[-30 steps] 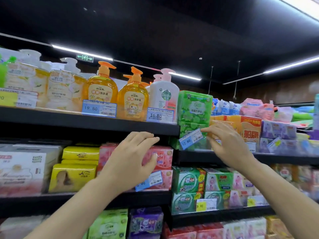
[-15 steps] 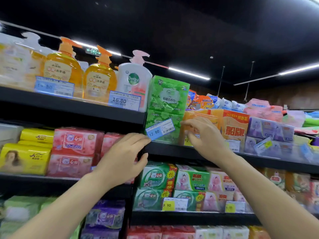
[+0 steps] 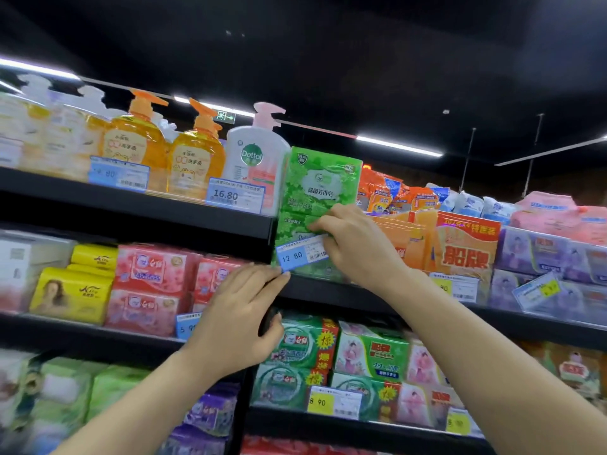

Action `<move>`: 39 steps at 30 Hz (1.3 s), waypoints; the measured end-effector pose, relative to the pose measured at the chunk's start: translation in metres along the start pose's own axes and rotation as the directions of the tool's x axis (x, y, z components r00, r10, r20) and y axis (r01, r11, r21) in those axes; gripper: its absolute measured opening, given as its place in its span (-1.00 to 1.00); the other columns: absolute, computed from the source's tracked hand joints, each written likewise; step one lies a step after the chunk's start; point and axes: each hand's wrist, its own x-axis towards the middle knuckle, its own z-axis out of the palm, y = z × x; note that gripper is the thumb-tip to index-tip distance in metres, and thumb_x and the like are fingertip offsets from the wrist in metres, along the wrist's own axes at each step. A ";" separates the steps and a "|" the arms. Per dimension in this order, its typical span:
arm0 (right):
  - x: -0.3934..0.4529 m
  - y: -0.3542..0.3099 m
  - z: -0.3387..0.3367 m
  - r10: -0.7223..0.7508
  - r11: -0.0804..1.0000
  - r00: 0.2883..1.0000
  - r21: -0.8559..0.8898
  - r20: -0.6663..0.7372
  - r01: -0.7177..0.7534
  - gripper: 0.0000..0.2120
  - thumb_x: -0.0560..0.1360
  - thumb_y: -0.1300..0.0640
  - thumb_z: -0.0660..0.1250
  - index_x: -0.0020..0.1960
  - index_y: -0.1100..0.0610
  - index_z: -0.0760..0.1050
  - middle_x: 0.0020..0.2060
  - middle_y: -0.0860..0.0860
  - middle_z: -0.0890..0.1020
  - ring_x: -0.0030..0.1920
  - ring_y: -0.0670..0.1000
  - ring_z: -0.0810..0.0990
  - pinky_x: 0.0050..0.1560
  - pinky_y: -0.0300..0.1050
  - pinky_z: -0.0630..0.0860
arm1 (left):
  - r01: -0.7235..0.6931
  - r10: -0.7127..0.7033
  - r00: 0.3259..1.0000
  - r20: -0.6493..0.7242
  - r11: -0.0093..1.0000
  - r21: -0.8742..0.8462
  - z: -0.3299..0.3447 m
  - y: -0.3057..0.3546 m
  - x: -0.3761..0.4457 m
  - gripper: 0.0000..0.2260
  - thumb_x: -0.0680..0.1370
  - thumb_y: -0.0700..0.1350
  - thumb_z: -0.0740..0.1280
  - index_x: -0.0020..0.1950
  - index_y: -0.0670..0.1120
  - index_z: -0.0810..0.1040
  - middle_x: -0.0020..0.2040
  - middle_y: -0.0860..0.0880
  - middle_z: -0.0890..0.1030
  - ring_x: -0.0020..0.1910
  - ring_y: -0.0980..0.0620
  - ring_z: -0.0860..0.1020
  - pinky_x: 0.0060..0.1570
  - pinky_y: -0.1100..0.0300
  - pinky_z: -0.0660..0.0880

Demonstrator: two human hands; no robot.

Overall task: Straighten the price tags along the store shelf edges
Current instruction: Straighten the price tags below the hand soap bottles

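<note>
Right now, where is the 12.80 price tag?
In the head view, the 12.80 tag sits tilted mid-frame against the green soap boxes, right hand at its right end and left hand just below.

Blue-white price tag (perhaps barcoded)
</note>
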 end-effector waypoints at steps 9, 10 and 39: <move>-0.024 0.008 0.009 0.130 0.990 0.991 0.060 0.007 -0.130 -0.82 0.49 0.26 0.29 0.04 0.14 0.60 -0.04 0.09 0.59 0.06 0.14 0.45 0.07 0.01 0.38 | 0.010 -0.010 1.000 0.005 0.998 -0.069 -0.001 -0.001 0.001 -0.57 0.40 -0.09 0.28 0.24 -0.20 0.55 0.13 -0.06 0.56 0.18 -0.02 0.45 0.27 0.15 0.29; -0.026 0.007 0.011 0.140 0.988 0.990 0.061 0.000 -0.140 -0.82 0.49 0.27 0.28 0.03 0.14 0.60 -0.04 0.09 0.59 0.04 0.15 0.46 0.06 0.01 0.39 | 0.012 -0.011 1.000 0.009 0.997 -0.074 0.000 -0.001 0.001 -0.57 0.40 -0.09 0.28 0.24 -0.20 0.55 0.13 -0.05 0.56 0.18 -0.02 0.45 0.27 0.14 0.30; -0.193 0.101 -0.052 0.440 0.890 0.897 -0.109 -0.043 -0.442 -0.77 0.47 0.21 0.35 0.12 0.10 0.55 -0.07 0.00 0.58 0.01 0.05 0.50 0.04 -0.10 0.39 | -0.098 0.113 0.989 0.096 0.983 -0.153 0.043 0.100 0.046 -0.56 0.45 0.02 0.20 0.23 -0.15 0.56 0.13 -0.04 0.57 0.16 -0.03 0.44 0.26 0.11 0.25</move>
